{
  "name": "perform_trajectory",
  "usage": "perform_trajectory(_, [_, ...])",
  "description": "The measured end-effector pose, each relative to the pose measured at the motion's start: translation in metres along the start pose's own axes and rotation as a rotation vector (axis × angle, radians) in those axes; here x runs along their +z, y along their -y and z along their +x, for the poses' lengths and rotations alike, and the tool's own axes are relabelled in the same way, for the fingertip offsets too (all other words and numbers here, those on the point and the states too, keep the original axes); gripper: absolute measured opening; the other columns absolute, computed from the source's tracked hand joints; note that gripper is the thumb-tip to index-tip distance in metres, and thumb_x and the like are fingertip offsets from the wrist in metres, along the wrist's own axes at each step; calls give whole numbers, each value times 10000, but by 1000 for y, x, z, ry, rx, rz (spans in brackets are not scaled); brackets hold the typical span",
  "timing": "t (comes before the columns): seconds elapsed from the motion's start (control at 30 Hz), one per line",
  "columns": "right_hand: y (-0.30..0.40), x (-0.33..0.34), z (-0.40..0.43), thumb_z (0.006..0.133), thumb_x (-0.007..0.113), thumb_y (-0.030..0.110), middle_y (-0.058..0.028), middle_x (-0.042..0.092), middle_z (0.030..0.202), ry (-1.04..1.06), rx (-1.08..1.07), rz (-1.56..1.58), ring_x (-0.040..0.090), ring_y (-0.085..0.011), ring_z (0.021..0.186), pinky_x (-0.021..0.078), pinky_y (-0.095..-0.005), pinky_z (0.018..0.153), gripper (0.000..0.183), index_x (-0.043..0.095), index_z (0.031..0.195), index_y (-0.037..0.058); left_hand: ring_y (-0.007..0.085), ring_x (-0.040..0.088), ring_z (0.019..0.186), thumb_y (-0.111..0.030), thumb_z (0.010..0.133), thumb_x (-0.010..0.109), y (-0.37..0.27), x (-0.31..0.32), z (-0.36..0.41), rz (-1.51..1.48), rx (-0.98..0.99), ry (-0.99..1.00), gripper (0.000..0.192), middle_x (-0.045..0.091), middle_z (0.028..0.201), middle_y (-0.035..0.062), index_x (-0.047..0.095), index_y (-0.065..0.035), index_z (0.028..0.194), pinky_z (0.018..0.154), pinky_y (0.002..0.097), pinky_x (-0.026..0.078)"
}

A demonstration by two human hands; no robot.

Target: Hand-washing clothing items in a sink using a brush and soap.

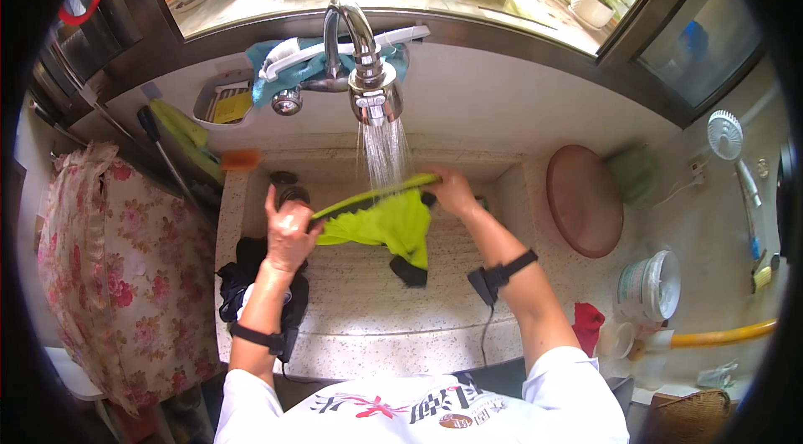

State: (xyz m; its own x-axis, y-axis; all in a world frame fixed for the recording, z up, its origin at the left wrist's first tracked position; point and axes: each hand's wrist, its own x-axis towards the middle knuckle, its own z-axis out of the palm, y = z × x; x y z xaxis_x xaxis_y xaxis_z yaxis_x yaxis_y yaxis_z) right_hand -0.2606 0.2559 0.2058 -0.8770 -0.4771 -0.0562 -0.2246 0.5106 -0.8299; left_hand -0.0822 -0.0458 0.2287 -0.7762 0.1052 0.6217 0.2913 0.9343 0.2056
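Observation:
A lime-green fabric garment with black trim [389,224] is stretched between my hands over the stone sink [370,312]. My left hand [292,234] grips one end of its edge, index finger raised. The other end of that edge is in my right hand [450,190], higher and nearer the back wall. Water pours from the chrome faucet [375,95] onto the upper edge of the cloth. The garment's black-ended part hangs down toward the sink's ribbed slope. Dark clothes [251,252] lie at the sink's left side, partly behind my left forearm.
A floral cloth cover [135,268] stands left of the sink. An orange sponge [240,160] sits at the back left corner. On the right are a round brownish lid [584,200], a white bucket [649,287] and a red cloth [587,326]. Brushes rest behind the faucet.

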Motion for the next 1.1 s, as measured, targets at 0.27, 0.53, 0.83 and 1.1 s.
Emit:
perform_trajectory(0.27, [3,2,24,786,601,-71,-122,673,1183,39,-261,64,635,-219,1055,483,-310,912,429,659,1187,73,307,627,680,-126,612,853,-71,-18,-20,9,-172,153,339,622,764,134,602,-37,821,596,365,517])
perform_trajectory(0.53, [-277,4,-5,808,723,224,-174,593,1257,670,39,-810,547,-351,1164,451,-428,993,522,588,1281,53,353,653,843,-289,866,662,-132,60,-135,-405,-394,833,245,685,894,152,685,-58,944,719,452,523])
perform_trajectory(0.83, [-375,-14,-1,825,695,66,-207,538,1273,85,-71,-941,527,-367,1154,460,-469,982,402,591,1205,-14,323,530,1184,-96,811,684,-117,98,-106,-124,-332,808,438,603,1225,158,592,-62,1238,1033,407,414])
perform_trajectory(1.1, [-249,70,8,744,819,230,-186,588,1117,158,247,-42,599,-302,1032,506,-417,862,541,571,1140,-42,313,524,1213,-61,872,529,-76,153,-157,-199,-433,825,369,600,1261,141,603,-71,1233,1009,410,431])
